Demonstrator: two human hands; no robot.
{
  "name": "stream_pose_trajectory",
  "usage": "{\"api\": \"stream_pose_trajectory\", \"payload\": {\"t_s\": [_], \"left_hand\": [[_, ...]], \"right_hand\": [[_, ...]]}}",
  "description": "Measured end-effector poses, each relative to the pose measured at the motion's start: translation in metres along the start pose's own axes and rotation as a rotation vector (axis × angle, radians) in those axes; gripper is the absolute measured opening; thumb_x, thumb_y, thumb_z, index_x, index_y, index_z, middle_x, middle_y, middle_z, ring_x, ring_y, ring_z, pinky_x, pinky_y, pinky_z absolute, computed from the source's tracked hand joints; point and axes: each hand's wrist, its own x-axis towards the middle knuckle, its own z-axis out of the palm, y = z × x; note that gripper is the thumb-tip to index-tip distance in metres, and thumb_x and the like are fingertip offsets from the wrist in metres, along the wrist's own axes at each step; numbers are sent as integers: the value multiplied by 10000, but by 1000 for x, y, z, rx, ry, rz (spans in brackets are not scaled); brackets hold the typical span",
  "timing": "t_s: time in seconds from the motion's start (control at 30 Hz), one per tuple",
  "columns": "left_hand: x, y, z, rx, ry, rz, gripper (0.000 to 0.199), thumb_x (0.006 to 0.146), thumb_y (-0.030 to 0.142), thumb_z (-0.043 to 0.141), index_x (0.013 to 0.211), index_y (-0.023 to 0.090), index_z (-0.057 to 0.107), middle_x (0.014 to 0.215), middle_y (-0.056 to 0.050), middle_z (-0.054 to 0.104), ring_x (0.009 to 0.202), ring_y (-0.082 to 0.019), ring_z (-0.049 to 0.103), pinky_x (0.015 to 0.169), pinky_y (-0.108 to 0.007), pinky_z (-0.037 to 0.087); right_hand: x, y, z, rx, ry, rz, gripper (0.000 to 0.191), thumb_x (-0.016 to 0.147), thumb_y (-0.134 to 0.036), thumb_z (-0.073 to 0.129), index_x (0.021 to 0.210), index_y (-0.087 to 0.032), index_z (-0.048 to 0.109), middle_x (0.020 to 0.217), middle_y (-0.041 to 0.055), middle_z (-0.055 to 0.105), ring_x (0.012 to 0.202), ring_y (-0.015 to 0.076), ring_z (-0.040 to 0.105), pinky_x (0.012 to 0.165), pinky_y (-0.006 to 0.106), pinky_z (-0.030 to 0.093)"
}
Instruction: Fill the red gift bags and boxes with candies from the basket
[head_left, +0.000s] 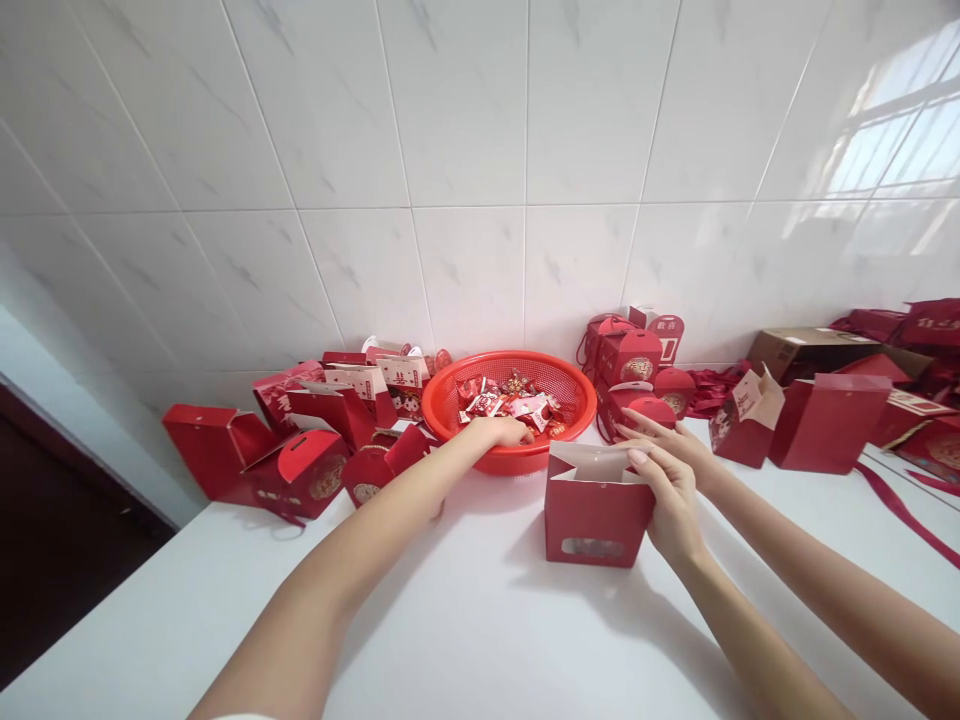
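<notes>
My left hand (506, 431) reaches over the near rim of a red plastic basket (511, 459), its fingers curled down at wrapped candies (484, 404); what lies between them is hidden. My right hand (671, 500) grips the right side of an upright dark red paper box (596, 520), thumb at the top edge. The box stands on the white table, in front of the basket and slightly right, with its top open and a small clear window low on its front.
Another person's hand (664, 440) reaches in from the right, behind my right hand, by round-topped red boxes (631, 357). More red boxes (304, 470) stand at the left. A cardboard box (799, 352) and red ribbon (911, 515) lie at the right. A tiled wall (465, 270) rises behind.
</notes>
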Motion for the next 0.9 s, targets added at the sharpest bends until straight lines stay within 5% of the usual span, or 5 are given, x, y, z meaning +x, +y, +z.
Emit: {"api": "stream_pose_trajectory", "payload": {"t_s": [0.23, 0.47, 0.6, 0.9], "left_hand": [[1, 0, 0, 2, -16, -43, 485, 751, 157, 579, 1188, 298, 734, 1306, -73, 676, 1075, -316, 662, 876, -374, 521], [-2, -1, 0, -2, -25, -62, 398, 769, 192, 582, 1113, 272, 764, 1248, -104, 699, 1045, -347, 669, 884, -447, 516], [0, -1, 0, 13, -28, -62, 485, 739, 168, 604, 1182, 320, 728, 1278, -59, 688, 1111, -330, 645, 916, -413, 506], [-1, -1, 0, -5, -19, -79, 378, 777, 233, 549, 1099, 235, 748, 1234, -86, 708, 1026, -284, 674, 833, -323, 521]], "right_hand": [[-1, 2, -2, -23, -16, 4, 315, 846, -482, 648, 708, -202, 689, 660, 58, 588, 578, 178, 514, 499, 281, 408], [-2, -3, 2, -23, -17, -11, 328, 836, -470, 652, 687, -180, 692, 715, 42, 620, 616, 164, 546, 530, 252, 416], [-1, -3, 3, -6, -28, -19, 322, 845, -456, 654, 692, -175, 694, 706, 29, 617, 609, 145, 535, 527, 231, 405], [-1, -2, 2, -2, -27, -12, 328, 844, -462, 657, 686, -174, 677, 694, 23, 604, 597, 142, 518, 513, 232, 395]]}}
